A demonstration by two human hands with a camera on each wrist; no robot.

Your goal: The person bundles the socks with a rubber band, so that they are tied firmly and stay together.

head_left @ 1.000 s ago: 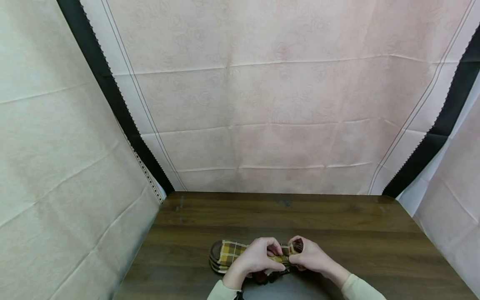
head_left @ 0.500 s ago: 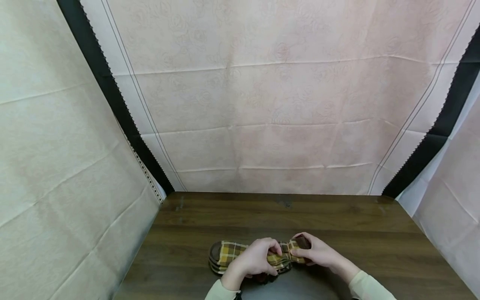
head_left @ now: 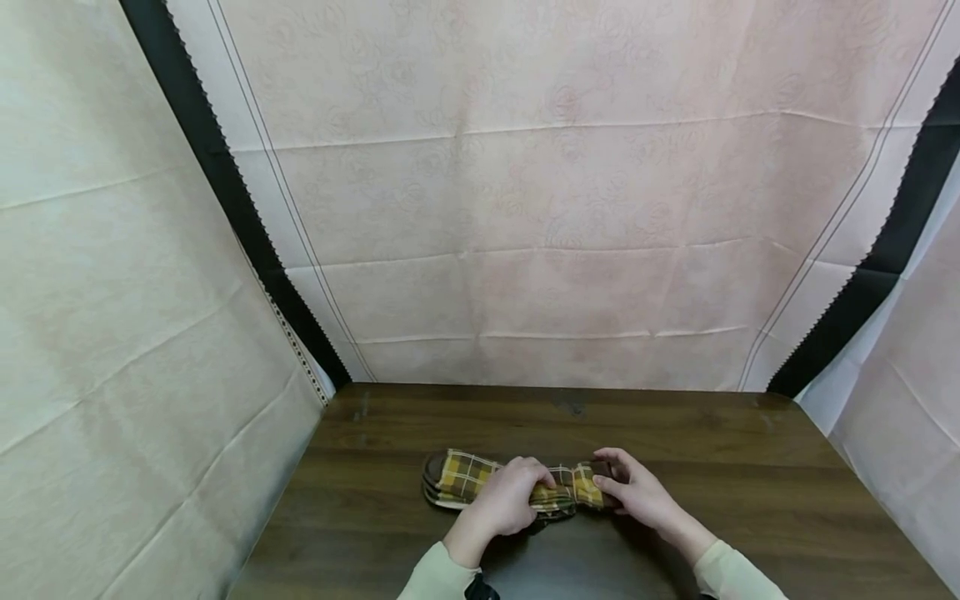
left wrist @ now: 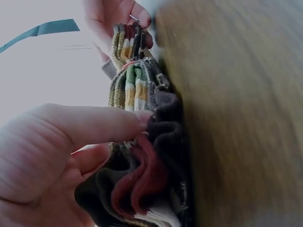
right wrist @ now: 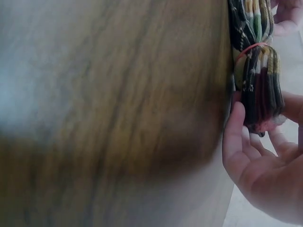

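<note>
A bundle of folded socks [head_left: 463, 473], yellow-and-brown plaid on top with dark toes, lies crosswise near the front of the table. A thin red rubber band [right wrist: 251, 48] cinches it near the right end. In the head view, my left hand [head_left: 508, 497] grips the middle of the bundle, thumb on the near side and fingers over the top. My right hand [head_left: 636, 493] holds the right end between thumb and fingers, beyond the band. Dark, maroon, green and white layers of the socks [left wrist: 142, 179] show edge-on in the left wrist view.
The dark wood-grain table [head_left: 675, 425] stretches away behind the bundle. A pale cloth backdrop [head_left: 555, 250] rises at its far edge, with cloth side walls [head_left: 150, 375] left and right joined by black strips [head_left: 247, 225].
The bundle has moved away from the body, with both hands on it. My right hand has moved right along it to its end, and the bundle now looks narrowed near there.
</note>
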